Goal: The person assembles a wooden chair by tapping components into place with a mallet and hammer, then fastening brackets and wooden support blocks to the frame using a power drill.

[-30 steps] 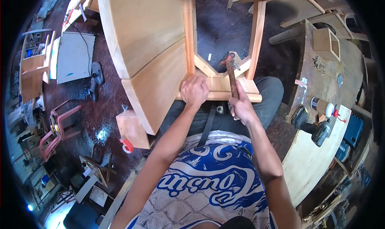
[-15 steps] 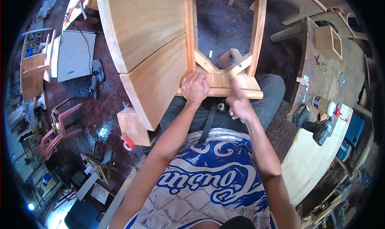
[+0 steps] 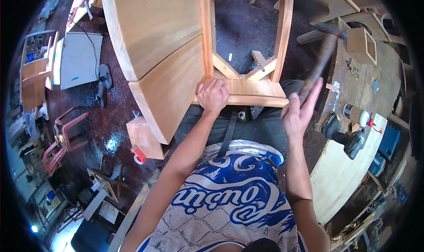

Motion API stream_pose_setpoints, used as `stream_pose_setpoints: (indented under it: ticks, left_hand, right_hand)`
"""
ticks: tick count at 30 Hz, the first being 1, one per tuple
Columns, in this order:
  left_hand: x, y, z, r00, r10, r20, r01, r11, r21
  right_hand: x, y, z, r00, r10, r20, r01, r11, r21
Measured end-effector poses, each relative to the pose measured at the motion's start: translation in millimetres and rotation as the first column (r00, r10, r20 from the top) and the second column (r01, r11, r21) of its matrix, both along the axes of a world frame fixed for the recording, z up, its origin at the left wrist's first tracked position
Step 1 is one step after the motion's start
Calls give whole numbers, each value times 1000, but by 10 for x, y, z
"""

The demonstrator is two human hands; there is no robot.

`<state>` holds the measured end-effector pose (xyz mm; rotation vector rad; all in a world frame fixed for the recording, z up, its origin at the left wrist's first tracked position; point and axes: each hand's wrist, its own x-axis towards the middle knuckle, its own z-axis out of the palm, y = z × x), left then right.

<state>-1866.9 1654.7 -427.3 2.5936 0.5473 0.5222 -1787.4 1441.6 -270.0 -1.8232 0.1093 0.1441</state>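
My right hand (image 3: 300, 113) is closed on the handle of a hammer (image 3: 317, 64), which is raised to the right of a wooden furniture frame (image 3: 282, 35). The hammer's head points up and away from me, apart from the wood. My left hand (image 3: 213, 95), fingers curled, grips the frame's near corner beside the upright rail. Two diagonal corner braces sit inside the frame; from the right brace (image 3: 261, 71) a small metal piece, like a bolt or screw, sticks out. Wide wooden panels (image 3: 159, 35) form the frame's left side. The near rail rests over my lap.
On the right, a workbench (image 3: 324, 115) holds a cordless drill (image 3: 342, 135), a glue bottle (image 3: 356, 115) and an open wooden box (image 3: 362, 46). To the left are a wooden block (image 3: 143, 139), a red tape roll (image 3: 139, 155), shoes (image 3: 105, 77) and a pink plastic chair (image 3: 66, 139).
My right hand and the hammer have swung up and to the right, away from the right corner brace. My left hand keeps its hold on the frame.
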Motion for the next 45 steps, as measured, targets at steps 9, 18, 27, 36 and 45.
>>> stream_pose_setpoints:
  ticks: [9,18,27,36,45]
  left_hand:
    - [-14,13,-38,1000,6,23,-6,1000,-20]
    - [-1,-4,35,1000,-19,8,19,1000,-7]
    - [-32,-22,16,1000,-24,13,24,1000,2]
    - [-4,6,-14,1000,-10,22,9,1000,20]
    - [-38,-42,12,1000,-8,-10,8,1000,-19]
  right_hand:
    - [40,143,-380,580,350,-736,-160,934,318]
    - [-105,20,-103,984,79,-161,-73,996,46]
    - [78,132,-473,571,321,-756,-212,947,242]
    - [-49,38,-160,966,213,-146,-213,977,15]
    - [88,124,-470,607,377,-699,-233,926,297]
